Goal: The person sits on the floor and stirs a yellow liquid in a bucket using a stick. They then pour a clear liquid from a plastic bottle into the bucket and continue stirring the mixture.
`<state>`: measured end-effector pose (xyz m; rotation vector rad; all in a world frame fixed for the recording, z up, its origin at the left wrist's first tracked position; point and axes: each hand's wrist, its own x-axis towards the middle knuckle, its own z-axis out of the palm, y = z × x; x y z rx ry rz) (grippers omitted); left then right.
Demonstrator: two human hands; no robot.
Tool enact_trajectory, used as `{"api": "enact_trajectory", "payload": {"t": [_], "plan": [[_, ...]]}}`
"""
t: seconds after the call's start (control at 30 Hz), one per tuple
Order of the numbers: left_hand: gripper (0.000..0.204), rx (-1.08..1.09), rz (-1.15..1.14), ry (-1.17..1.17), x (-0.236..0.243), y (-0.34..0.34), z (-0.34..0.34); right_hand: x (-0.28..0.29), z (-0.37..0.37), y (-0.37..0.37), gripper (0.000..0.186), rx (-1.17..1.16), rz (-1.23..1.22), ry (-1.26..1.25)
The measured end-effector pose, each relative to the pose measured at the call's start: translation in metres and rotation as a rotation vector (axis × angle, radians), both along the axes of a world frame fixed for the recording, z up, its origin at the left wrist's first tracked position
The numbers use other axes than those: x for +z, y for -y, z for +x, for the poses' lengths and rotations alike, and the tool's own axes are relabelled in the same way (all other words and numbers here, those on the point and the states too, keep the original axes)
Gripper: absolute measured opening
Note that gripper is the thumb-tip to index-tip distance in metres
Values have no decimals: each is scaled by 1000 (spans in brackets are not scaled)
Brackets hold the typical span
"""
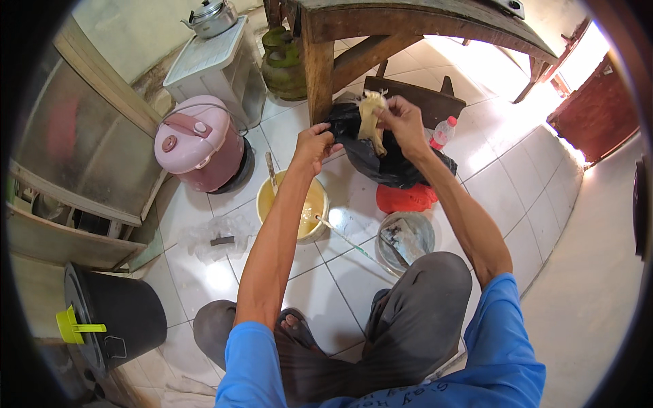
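My right hand [402, 125] pinches a pale yellowish piece [371, 112] with a frayed top and darker lower end, held above the mouth of a black plastic bag [388, 170]; I cannot make out what it is. My left hand [313, 147] grips the bag's left edge. Just below, a cream bucket [265, 204] holds yellowish liquid, with a wooden stick [270, 166] and a long thin rod [354, 247] in it. A red plastic object [403, 198] sits under the bag, beside a round metal basin [422, 238]. A clear bottle with a red cap [443, 134] stands right of the bag.
A wooden table [422, 20], low bench [449, 102] and green gas cylinder [282, 71] are ahead. At left are a pink container [195, 153], white box [207, 61] with a kettle [218, 22], cabinet [75, 129], black bucket [132, 313] and crumpled clear plastic [211, 234].
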<state>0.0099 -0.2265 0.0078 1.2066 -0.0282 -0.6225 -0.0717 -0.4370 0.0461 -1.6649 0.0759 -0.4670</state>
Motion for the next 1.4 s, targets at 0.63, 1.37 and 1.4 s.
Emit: {"api": "enact_trajectory", "payload": {"t": [0.63, 1.37, 1.4], "plan": [[66, -11, 193, 166, -22, 3, 3, -97, 20, 13, 16, -21, 113, -200], [43, 79, 698, 1021, -24, 15, 41, -118, 71, -12, 27, -513, -288, -170], [43, 58, 676, 1007, -24, 14, 43, -118, 70, -16, 27, -553, -294, -103]]}}
